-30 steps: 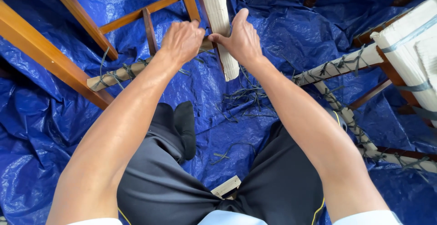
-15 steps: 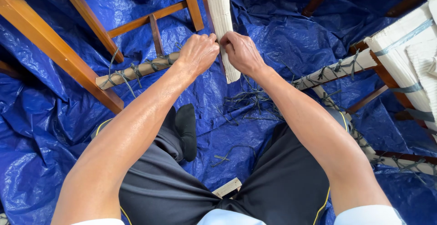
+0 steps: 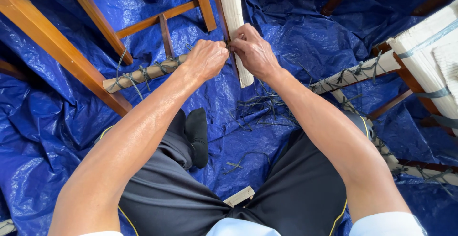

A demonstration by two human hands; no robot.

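Occlusion first: the point where both hands meet is hard to read — the left hand (image 3: pixel 206 58) is curled into a fist with its knuckles toward the camera, so what the fingers pinch is hidden, though dark cord (image 3: pixel 230 45) shows in the narrow gap between the two hands. The right hand (image 3: pixel 254 50) is likewise closed, fingers bent onto the pale wrapped rail (image 3: pixel 237 21) at the spot where that rail crosses the cord-bound rail (image 3: pixel 143 73); whether it grips cord, rail or both cannot be told. The pale wrapped rail runs upward out of the top edge and its lower end pokes out below the right hand. The cord-bound rail lies just left of the left fist, touching or nearly touching it, tied with dark loops whose ends stick out. Loose dark cord scraps (image 3: pixel 265 107) lie on the blue tarp (image 3: pixel 47 136) directly below the right wrist, near it but apart. The wooden chair frame (image 3: pixel 62 54) at upper left is cut off by the frame edge; a second bound rail (image 3: pixel 358 73) passes behind the right forearm — its middle is covered. A stack of pale wrapped pieces (image 3: pixel 429 64) at right is cropped. A black-socked foot (image 3: pixel 196 136) sits under the left forearm; a small wood offcut (image 3: pixel 238 196) lies between the knees.
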